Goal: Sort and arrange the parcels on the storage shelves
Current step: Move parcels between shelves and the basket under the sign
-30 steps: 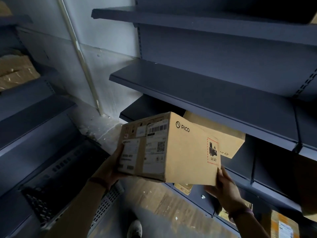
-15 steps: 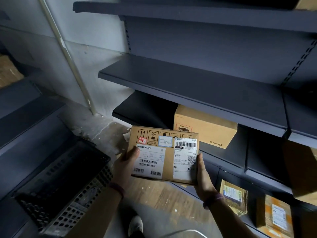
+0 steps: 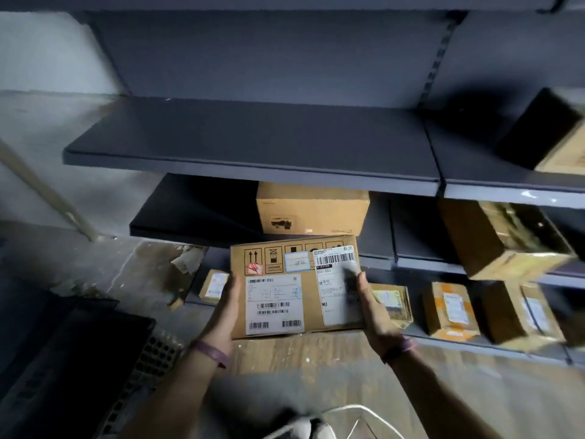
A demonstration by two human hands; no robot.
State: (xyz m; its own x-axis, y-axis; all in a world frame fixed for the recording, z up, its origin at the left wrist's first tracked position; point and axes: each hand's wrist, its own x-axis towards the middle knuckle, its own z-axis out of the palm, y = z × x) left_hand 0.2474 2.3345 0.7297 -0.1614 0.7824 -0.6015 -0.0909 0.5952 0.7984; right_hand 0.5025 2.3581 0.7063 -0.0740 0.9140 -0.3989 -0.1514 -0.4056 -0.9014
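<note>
I hold a brown cardboard parcel (image 3: 294, 286) in front of the grey shelves, its labelled face with barcodes turned up to me. My left hand (image 3: 226, 307) grips its left edge and my right hand (image 3: 372, 307) its right edge. Behind it, on the second shelf (image 3: 190, 217), stands a larger brown box (image 3: 311, 209). The wide shelf (image 3: 247, 144) above that one is bare in its left bay.
Several small taped parcels (image 3: 449, 308) line the bottom shelf, one small one (image 3: 213, 285) at its left end. A tilted box (image 3: 503, 239) sits to the right, another box (image 3: 550, 134) higher up. A black plastic crate (image 3: 82, 353) lies low on my left.
The view has swung right and down along the shelves. The parcel stays in both hands, its labelled face turned up to me, and more parcels on the lower shelves have come into view.
</note>
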